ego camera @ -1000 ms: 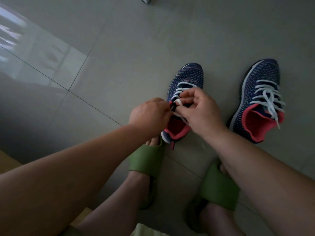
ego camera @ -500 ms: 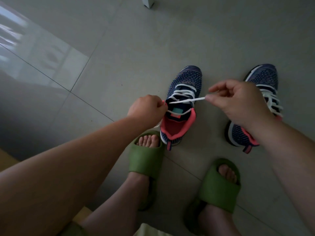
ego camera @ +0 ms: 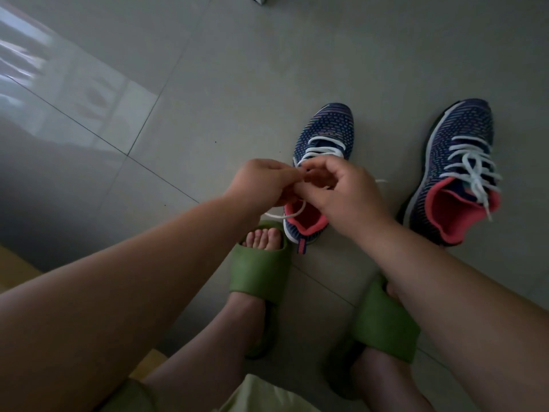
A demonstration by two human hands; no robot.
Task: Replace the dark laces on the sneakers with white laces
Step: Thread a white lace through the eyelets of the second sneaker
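A grey tiled floor (ego camera: 208, 84) fills the view, with wide bare tile to the left and beyond the shoes; a grout line runs diagonally from the left edge toward the hands, and a pale sheen of reflected light lies on the tiles at far left. Two green slides (ego camera: 261, 272) on the person's feet sit at the near edge, the left one's toe just beside the heel of the left sneaker (ego camera: 326, 129). The right sneaker (ego camera: 457, 162), well apart from it with bare floor between, stands fully threaded with a white lace, its ends trailing over the pink collar. The left sneaker points away, its toe clear of everything, its tongue area covered by both hands. The left hand (ego camera: 261, 182) is curled and pinches the white lace (ego camera: 320, 150); a loop of it hangs down beneath the hand across the pink opening. The right hand (ego camera: 341, 191) meets it fingertip to fingertip, fingers bent, pinching the same lace over the upper eyelets.
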